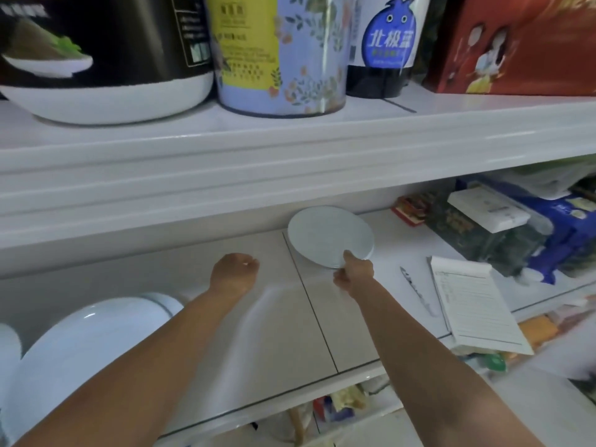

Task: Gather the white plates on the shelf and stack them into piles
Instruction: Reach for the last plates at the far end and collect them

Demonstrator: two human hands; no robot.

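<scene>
A dark seam (pixel 309 301) runs front to back across the white shelf board (pixel 258 317) of the middle level. Just right of the seam's far end, close to the back wall, is a round white plate (pixel 329 235). It sits tilted, and I cannot tell whether its far rim touches the board. The right hand (pixel 353 274) reaches in right of the seam and holds the plate's near rim. The thumb lies on top, and the fingers are clamped on the edge from below.

The left hand (pixel 233 272) hangs over the board left of the seam with its back to the camera. Its fingers bend away out of sight, so I cannot tell if they are apart or together. Nothing shows in it.

Far left of the seam, at the front edge, is a large glossy white round dish (pixel 90 343). Right of the seam lie a slim patterned knife (pixel 416 291) and a lined white paper pad (pixel 474 308). On the level above the seam stand a black-and-white box (pixel 106 59), a pale blue floral tin (pixel 280 53) and a red carton (pixel 516 43).
</scene>
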